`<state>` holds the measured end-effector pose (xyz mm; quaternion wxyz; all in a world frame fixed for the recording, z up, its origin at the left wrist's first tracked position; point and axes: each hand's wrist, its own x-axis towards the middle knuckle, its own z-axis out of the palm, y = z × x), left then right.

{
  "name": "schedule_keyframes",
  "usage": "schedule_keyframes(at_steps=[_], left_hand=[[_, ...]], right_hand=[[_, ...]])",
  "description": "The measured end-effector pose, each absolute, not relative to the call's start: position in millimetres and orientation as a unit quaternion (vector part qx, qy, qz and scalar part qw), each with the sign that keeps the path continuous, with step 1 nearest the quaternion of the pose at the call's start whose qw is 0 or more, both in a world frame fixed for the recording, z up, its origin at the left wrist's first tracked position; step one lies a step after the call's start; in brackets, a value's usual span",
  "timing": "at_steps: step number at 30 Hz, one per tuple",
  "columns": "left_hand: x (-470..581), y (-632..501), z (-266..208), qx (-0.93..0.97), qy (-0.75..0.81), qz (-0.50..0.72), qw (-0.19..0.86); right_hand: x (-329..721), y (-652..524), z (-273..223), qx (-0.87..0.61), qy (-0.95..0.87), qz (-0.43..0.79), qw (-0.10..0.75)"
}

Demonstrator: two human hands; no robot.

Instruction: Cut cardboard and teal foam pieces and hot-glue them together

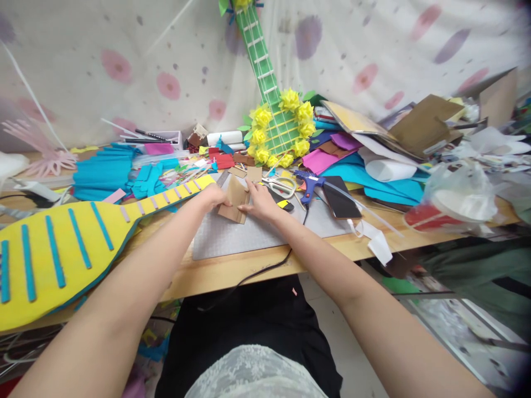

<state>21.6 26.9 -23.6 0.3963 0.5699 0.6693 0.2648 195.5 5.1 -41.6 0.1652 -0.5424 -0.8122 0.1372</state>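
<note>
Between my two hands is a small folded piece of brown cardboard (236, 192), held over the grey cutting mat (226, 243). My left hand (214, 196) grips its left side, the fingers partly hidden behind it. My right hand (262, 202) holds the right edge, with the thumb low on the front and the fingers higher up. Just right of that hand lie white-handled scissors (282, 187), a black and yellow cutter (284, 203) and a blue glue gun (309, 185). A smaller cardboard scrap (254, 173) lies behind the held piece.
A yellow guitar-shaped cutout (62, 243) with blue strips covers the left. A green paper guitar (282, 132) with yellow flowers leans on the backdrop. A phone (341, 197), a red and white bucket (440, 207) and blue paper (103, 171) lie around. A black cable (261, 271) crosses the table edge.
</note>
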Motion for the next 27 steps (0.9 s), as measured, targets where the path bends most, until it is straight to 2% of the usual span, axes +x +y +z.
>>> schedule_keyframes(at_steps=[4, 7, 9, 11, 18, 27], left_hand=[[20, 14, -4, 0.521, 0.691, 0.275, 0.418], [12, 11, 0, 0.561, 0.652, 0.304, 0.41], [7, 11, 0, 0.591, 0.615, 0.316, 0.416], [2, 11, -1, 0.609, 0.585, 0.319, 0.429], [-9, 6, 5, 0.602, 0.549, 0.324, 0.481], [-7, 12, -3, 0.501, 0.691, 0.322, 0.409]], right_hand=[[194, 14, -35, -0.557, -0.759, 0.23, 0.248], [188, 21, -22, -0.55, -0.655, 0.416, 0.309], [183, 25, -12, -0.524, -0.588, 0.54, 0.296], [179, 27, -4, -0.511, -0.557, 0.601, 0.262], [177, 35, -1, -0.527, -0.591, 0.557, 0.25], [176, 32, 9, -0.469, -0.623, 0.47, 0.414]])
